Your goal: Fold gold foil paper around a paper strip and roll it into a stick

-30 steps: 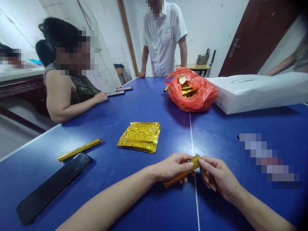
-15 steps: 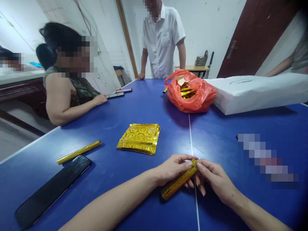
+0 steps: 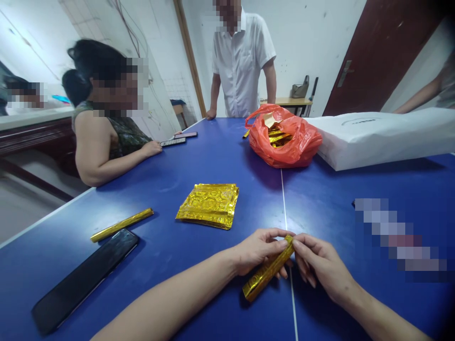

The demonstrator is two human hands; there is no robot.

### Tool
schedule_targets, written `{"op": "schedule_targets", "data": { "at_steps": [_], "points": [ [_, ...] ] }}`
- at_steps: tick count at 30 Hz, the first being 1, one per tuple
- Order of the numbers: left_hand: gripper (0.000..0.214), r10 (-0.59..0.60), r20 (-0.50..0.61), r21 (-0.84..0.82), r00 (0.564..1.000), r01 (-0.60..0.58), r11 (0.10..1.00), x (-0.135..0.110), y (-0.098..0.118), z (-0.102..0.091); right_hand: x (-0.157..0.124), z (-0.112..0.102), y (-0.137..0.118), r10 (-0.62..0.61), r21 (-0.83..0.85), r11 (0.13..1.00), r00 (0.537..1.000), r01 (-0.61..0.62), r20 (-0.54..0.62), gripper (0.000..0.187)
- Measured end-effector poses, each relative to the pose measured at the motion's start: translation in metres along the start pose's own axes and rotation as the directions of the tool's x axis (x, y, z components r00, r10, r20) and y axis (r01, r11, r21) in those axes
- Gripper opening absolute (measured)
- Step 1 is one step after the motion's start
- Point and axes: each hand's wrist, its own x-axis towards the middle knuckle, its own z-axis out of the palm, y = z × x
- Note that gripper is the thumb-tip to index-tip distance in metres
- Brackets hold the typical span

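Observation:
A tube of rolled gold foil paper [image 3: 265, 277] slants between my hands, low over the blue table. My left hand [image 3: 258, 248] is closed around its upper part, thumb on top and fingers partly hidden behind. With thumb and forefinger, my right hand [image 3: 316, 258] pinches the tube's far end; its other fingers curl below. Beyond my left hand lies a stack of flat gold foil sheets [image 3: 209, 206]. Another gold foil roll [image 3: 122, 225] rests to the left, beside a black phone [image 3: 85, 282].
A red plastic bag [image 3: 302, 149] holding gold foil pieces stands at the back, beside a large white package [image 3: 384, 137]. A blurred-out object [image 3: 394, 234] lies at right. One person [image 3: 97, 147] sits at left with phones; another [image 3: 243, 66] stands at the far edge of the table [image 3: 159, 189].
The near end of the gold tube has dipped slightly, and my right fingers have curled in a little. Both hands keep their hold. The whole view has shifted slightly.

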Motion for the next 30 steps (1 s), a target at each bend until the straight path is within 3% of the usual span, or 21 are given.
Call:
{"op": "schedule_targets", "data": {
  "at_steps": [4, 7, 10, 11, 13, 16, 18, 21, 26, 30],
  "points": [
    [0.058, -0.019, 0.057, -0.028, 0.998, 0.02, 0.999, -0.001, 0.003, -0.002, 0.002, -0.005, 0.0, -0.016, 0.084, 0.996, 0.989, 0.028, -0.148, 0.028],
    [0.062, -0.021, 0.074, -0.036, 0.997, 0.024, 0.999, -0.001, 0.007, -0.003, 0.007, -0.01, -0.002, -0.034, 0.22, 0.97, 0.953, 0.104, -0.301, 0.026],
    [0.058, 0.045, -0.103, -0.093, 0.994, -0.055, 0.994, 0.001, 0.009, -0.003, 0.013, -0.015, -0.003, -0.029, 0.328, 0.93, 0.924, 0.164, -0.381, 0.022],
    [0.055, 0.095, -0.208, -0.114, 0.973, -0.121, 0.986, 0.001, 0.009, -0.003, 0.014, -0.017, -0.003, -0.022, 0.352, 0.92, 0.919, 0.173, -0.394, 0.022],
    [0.047, 0.207, -0.424, -0.121, 0.882, -0.282, 0.952, 0.003, 0.009, -0.003, 0.016, -0.019, -0.003, -0.009, 0.387, 0.903, 0.91, 0.185, -0.415, 0.022],
    [0.041, 0.303, -0.59, -0.07, 0.748, -0.422, 0.904, 0.006, 0.009, -0.003, 0.017, -0.02, -0.004, 0.004, 0.413, 0.888, 0.895, 0.202, -0.447, 0.024],
    [0.04, 0.333, -0.609, -0.024, 0.72, -0.436, 0.899, 0.007, 0.008, -0.004, 0.018, -0.019, -0.004, 0.004, 0.418, 0.883, 0.887, 0.214, -0.463, 0.025],
    [0.037, 0.361, -0.593, 0.042, 0.72, -0.42, 0.907, 0.007, 0.007, -0.005, 0.018, -0.019, -0.005, -0.003, 0.412, 0.884, 0.882, 0.223, -0.471, 0.026],
    [0.037, 0.378, -0.625, 0.098, 0.683, -0.411, 0.906, 0.009, 0.006, -0.006, 0.018, -0.018, -0.005, -0.031, 0.371, 0.9, 0.884, 0.227, -0.467, 0.026],
    [0.036, 0.363, -0.61, 0.095, 0.704, -0.39, 0.916, 0.009, 0.006, -0.005, 0.017, -0.018, -0.006, -0.043, 0.341, 0.912, 0.877, 0.23, -0.478, 0.028]
  ]
}}
